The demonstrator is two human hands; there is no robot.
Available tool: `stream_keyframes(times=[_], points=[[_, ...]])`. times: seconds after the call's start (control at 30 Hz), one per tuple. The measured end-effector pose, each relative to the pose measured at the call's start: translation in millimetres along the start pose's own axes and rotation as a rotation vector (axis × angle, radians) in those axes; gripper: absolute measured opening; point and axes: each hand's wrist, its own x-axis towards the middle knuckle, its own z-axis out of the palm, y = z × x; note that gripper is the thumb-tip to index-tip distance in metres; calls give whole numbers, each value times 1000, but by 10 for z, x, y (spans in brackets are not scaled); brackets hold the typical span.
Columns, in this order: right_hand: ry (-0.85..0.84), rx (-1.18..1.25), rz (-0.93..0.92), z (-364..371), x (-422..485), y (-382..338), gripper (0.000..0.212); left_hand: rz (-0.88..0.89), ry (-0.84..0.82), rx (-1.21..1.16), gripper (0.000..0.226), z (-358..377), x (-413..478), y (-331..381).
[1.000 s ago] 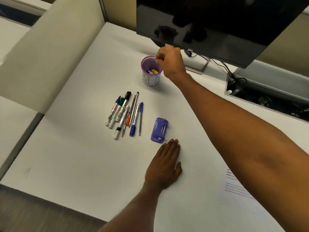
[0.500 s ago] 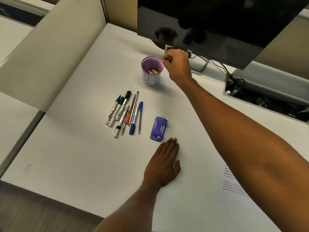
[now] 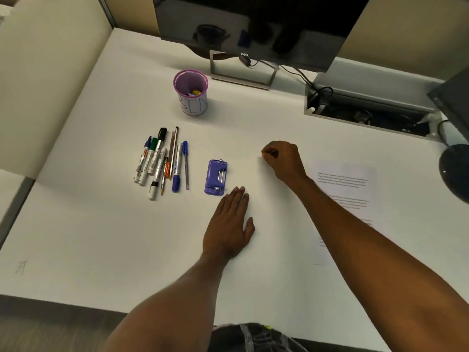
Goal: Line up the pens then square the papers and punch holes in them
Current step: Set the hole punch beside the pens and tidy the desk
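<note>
Several pens and markers lie side by side on the white desk, left of centre. Just to their right sits a purple hole punch. White papers with printed text lie to the right, their edges faint against the desk. My left hand rests flat, fingers straight, just below the punch. My right hand is right of the punch, its fingers curled, and pinches what looks like the papers' top left corner.
A purple mesh pen cup with small items inside stands behind the pens. A dark monitor on its stand looms at the back. A cable tray opens at the back right, and a dark round object sits at the right edge.
My right hand has left the pen cup's rim and come back toward me, down to the desk right of the punch. The left hand has stayed flat in place.
</note>
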Motion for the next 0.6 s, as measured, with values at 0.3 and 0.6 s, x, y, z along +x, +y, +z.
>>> stream_keyframes(times=[0.3,0.6], points=[[-21,21,30,59,-535,309,8,35,13,41,71,3,18,0],[-21,-40,-54,104,-659,263,8,9,-11,59,72,-26,16,12]])
